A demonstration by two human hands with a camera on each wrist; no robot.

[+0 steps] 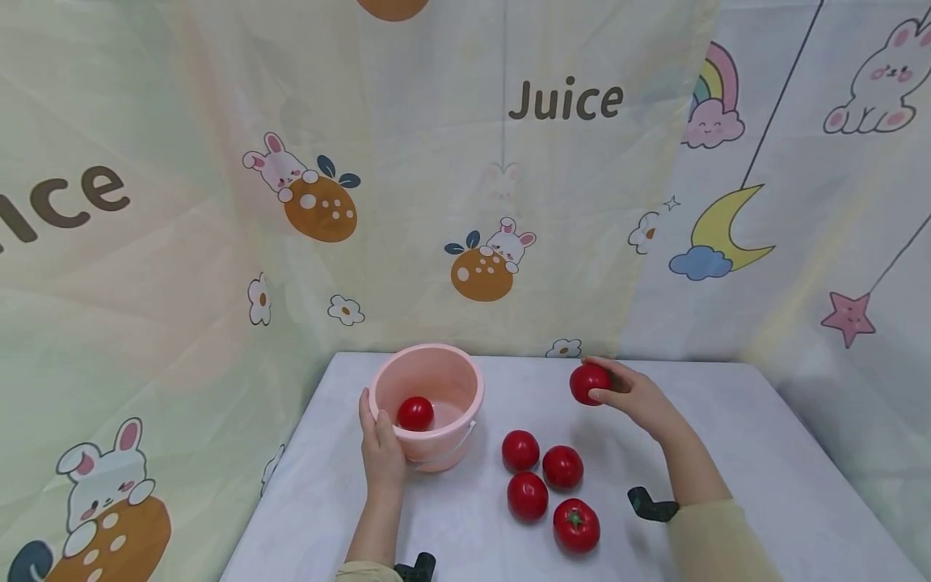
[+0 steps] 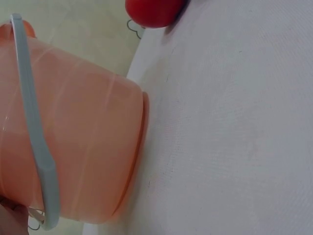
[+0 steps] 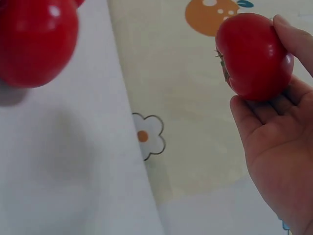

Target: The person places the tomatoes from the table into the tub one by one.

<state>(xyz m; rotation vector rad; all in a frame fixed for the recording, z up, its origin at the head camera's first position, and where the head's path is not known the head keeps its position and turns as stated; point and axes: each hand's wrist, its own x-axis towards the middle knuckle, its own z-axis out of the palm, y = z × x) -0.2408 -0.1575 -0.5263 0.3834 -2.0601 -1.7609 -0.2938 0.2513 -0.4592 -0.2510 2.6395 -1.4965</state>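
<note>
Where rabbit-print cloth (image 1: 429, 162) hangs, white table (image 1: 451, 533); pink bucket (image 1: 436, 446), tomatoes (image 1: 527, 495)

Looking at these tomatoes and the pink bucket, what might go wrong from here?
The tomato in the right hand is held above the table between thumb and fingers, so its smooth skin might slip.

The four loose tomatoes are round and lie close together; a knock could set them rolling.

The left hand rests against just one side of the bucket, so a bump might tip it.
</note>
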